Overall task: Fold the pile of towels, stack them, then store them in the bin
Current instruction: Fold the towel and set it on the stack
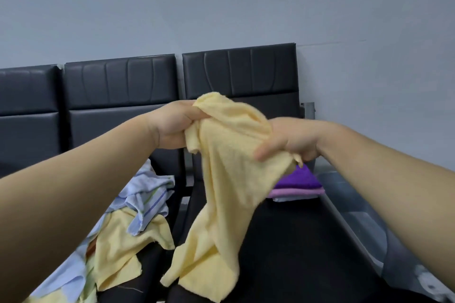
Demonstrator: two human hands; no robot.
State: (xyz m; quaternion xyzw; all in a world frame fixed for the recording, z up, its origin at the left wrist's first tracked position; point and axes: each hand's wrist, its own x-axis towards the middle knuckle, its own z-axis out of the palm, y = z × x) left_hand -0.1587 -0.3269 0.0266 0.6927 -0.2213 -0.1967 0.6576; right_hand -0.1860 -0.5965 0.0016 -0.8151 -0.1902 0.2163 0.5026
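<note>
- Cloth first: the yellow towel hangs in the air between my two hands, above the black bench, with its lower end drooping towards the seat.
- It looks light, soft and limp. It holds no shape of its own, and I expect it to sag and twist wherever I am not holding it.
- It does not look slippery or fragile, so a firm pinch should be safe. The best hold is at two corners of one edge, so the rest falls flat.
- My left hand has its fingers curled tight round a bunched top corner.
- My right hand grips the cloth lower down, thumb across the front and fingers wrapped behind. The fabric there is gathered, not spread.
- Between the hands the top edge is crumpled, so I judge it needs pulling out before any fold.
- The loose pile of unfolded towels lies on the seat to my left.
- The folded stack, purple on top, sits on the seat to my right, well apart from it.
</note>
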